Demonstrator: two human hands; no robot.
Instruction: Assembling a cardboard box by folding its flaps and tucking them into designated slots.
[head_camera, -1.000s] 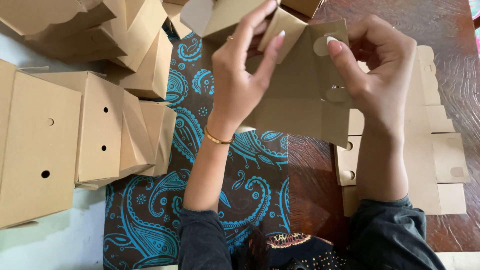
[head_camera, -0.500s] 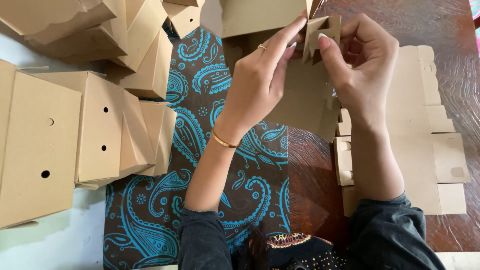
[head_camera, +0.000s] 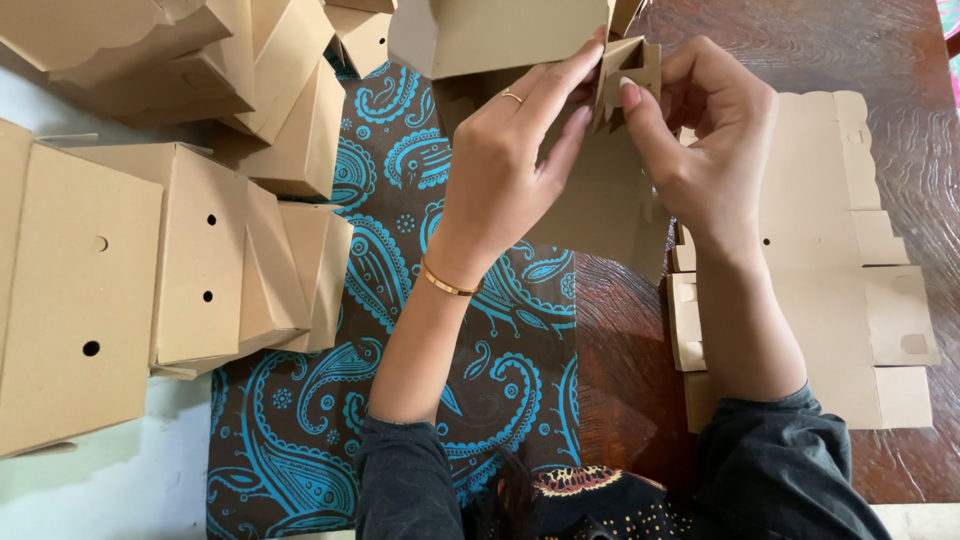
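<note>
Since a second ago my left hand (head_camera: 500, 170) and right hand (head_camera: 705, 140) have climbed toward twelve o'clock and closed to a pinch on the small corner flap (head_camera: 628, 72) of the half-folded brown box (head_camera: 560, 120), so the corner tuck looks under way. I count about seven folded boxes (head_camera: 190, 260) at nine to eleven o'clock and one stack of flat blanks (head_camera: 850, 290) at three o'clock.

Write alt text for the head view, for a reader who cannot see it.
Two bare hands, left hand and right hand, pinch the corner flap of a brown cardboard box held above a blue paisley cloth. Folded boxes are piled at left; flat box blanks lie on the wooden table at right.
</note>
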